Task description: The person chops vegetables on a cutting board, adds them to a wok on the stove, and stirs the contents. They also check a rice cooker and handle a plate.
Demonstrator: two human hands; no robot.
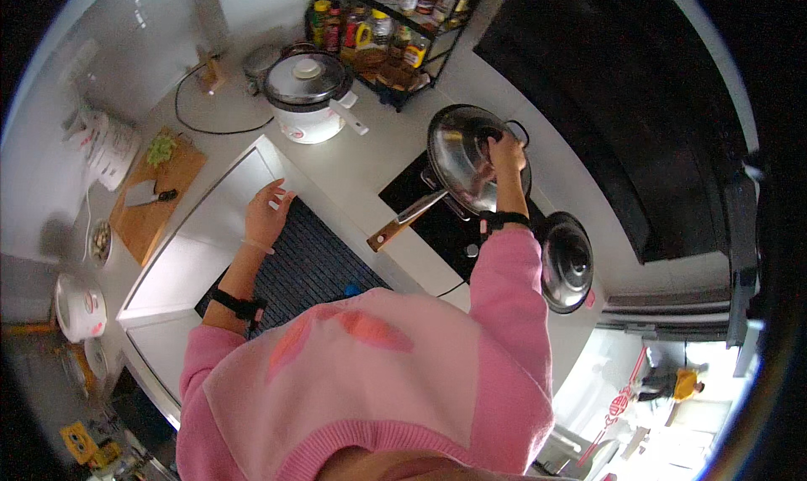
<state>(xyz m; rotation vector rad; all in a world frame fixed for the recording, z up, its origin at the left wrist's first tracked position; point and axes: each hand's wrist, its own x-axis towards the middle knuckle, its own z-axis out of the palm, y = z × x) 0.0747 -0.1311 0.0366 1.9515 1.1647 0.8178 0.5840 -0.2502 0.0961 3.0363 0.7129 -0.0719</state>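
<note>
My right hand [506, 154] is closed on the knob of a shiny metal pan lid [463, 143], which covers a pan on the black cooktop [441, 235]. The knob itself is hidden by the fingers. A wooden-handled utensil [392, 230] sticks out from the pan's near side, toward the sink. My left hand [268, 213] hovers above the dark ribbed mat [315, 254] near the counter edge, fingers apart and holding nothing. Beyond it, a white electric pot with a glass lid [307, 93] stands on the counter.
A wooden board [148, 213] at the left holds a cleaver [148, 195] and chopped greens [161, 148]. A second lid [567, 261] lies right of the cooktop. A black rack [435, 36] of bottles stands behind. A person [678, 384] is far off at lower right.
</note>
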